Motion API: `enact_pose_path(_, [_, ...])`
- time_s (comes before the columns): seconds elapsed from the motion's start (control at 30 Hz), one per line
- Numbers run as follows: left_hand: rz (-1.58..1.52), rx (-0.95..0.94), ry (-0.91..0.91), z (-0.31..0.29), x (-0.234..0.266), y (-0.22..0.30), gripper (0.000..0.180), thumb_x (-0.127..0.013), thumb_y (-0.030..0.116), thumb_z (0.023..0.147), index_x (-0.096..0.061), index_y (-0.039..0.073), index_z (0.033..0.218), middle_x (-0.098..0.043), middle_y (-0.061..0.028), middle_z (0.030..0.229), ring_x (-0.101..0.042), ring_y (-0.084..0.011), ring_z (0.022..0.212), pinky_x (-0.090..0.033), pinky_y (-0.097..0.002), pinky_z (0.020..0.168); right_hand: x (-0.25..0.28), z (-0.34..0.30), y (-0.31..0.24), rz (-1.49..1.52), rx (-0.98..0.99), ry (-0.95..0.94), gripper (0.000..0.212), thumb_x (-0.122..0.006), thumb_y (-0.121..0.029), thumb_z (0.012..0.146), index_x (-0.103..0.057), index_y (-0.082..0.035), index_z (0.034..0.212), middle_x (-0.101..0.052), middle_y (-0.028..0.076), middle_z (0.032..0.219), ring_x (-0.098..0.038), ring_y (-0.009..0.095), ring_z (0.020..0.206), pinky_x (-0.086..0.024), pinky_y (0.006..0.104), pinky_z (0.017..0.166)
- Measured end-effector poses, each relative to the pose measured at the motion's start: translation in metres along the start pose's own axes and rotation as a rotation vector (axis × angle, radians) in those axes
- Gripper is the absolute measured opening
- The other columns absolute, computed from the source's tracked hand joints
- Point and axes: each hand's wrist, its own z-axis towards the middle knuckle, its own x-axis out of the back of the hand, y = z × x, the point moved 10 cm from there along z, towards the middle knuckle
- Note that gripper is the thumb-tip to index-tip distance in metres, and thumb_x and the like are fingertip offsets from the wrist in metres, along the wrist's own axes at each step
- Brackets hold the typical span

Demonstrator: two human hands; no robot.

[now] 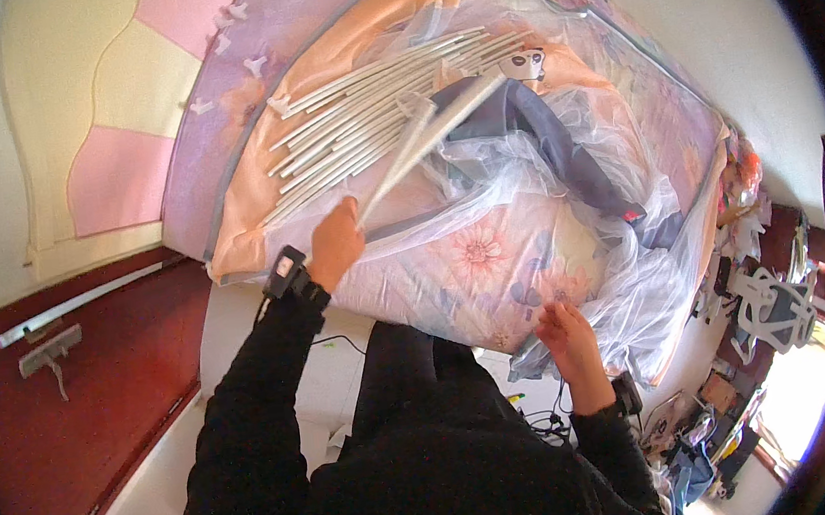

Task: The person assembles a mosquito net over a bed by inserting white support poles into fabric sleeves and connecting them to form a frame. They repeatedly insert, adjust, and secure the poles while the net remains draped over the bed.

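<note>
I wore this camera on my head, on the left of a side-by-side pair, and it faced steeply down past my black top (404,459) onto the floral-covered bed (478,256). The bed's near edge crossed mid-view, and its far edge reached the top. From close above, its wide fisheye circle took in my left hand (335,240) and right hand (570,341).
</note>
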Motion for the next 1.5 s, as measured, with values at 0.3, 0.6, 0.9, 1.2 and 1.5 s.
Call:
enact_pose_path(0.3, [0.154,-0.087,0.133,0.135,0.008,-0.022,0.025,-0.053,0.004,0.078,-0.051,0.003,0.103,-0.061,-0.0223,0.093,-0.058,-0.0433,0.088,-0.045,-0.0507,0.074,0.065,-0.024,0.065,0.128,-0.134,0.171,0.015,-0.056,-0.021,0.094,-0.058,-0.006,0.098,-0.062,0.006,0.083,-0.061,0.019,0.069,-0.053,0.0317,0.071])
enact_pose_path(0.6, [0.233,-0.084,-0.066,0.219,-0.047,-0.050,0.049,-0.074,0.014,0.070,-0.052,-0.003,0.110,-0.060,-0.0262,0.104,-0.056,-0.0432,0.100,-0.045,-0.0480,0.082,0.065,-0.031,0.078,-0.023,-0.151,0.077,0.021,-0.053,-0.023,0.095,-0.059,-0.003,0.102,-0.062,0.006,0.089,-0.060,0.015,0.078,-0.050,0.0284,0.075])
enact_pose_path(0.9, [0.069,0.104,-0.099,0.276,-0.084,-0.112,0.063,-0.064,0.010,0.080,-0.035,-0.001,0.135,-0.052,-0.0264,0.125,-0.048,-0.0409,0.117,-0.039,-0.0434,0.097,0.100,-0.035,0.084,-0.046,-0.174,0.254,0.024,-0.054,-0.023,0.095,-0.060,-0.001,0.102,-0.063,0.006,0.088,-0.061,0.014,0.081,-0.051,0.0276,0.075])
enact_pose_path(1.2, [0.279,-0.233,0.020,0.196,-0.116,-0.022,0.070,-0.067,0.006,0.076,-0.032,-0.007,0.136,-0.044,-0.0276,0.132,-0.043,-0.0404,0.122,-0.035,-0.0431,0.103,0.142,-0.025,0.095,-0.069,-0.103,0.146,0.025,-0.054,-0.024,0.095,-0.058,-0.001,0.103,-0.061,0.004,0.086,-0.059,0.013,0.075,-0.051,0.0262,0.071])
enact_pose_path(1.5, [0.265,-0.254,-0.331,-0.026,-0.202,0.005,0.060,-0.070,0.014,0.073,-0.045,-0.002,0.125,-0.050,-0.0225,0.124,-0.044,-0.0384,0.119,-0.033,-0.0452,0.103,0.307,-0.014,0.144,-0.126,-0.103,0.344,0.024,-0.057,-0.024,0.092,-0.061,-0.001,0.097,-0.061,0.005,0.079,-0.060,0.013,0.069,-0.051,0.0253,0.064])
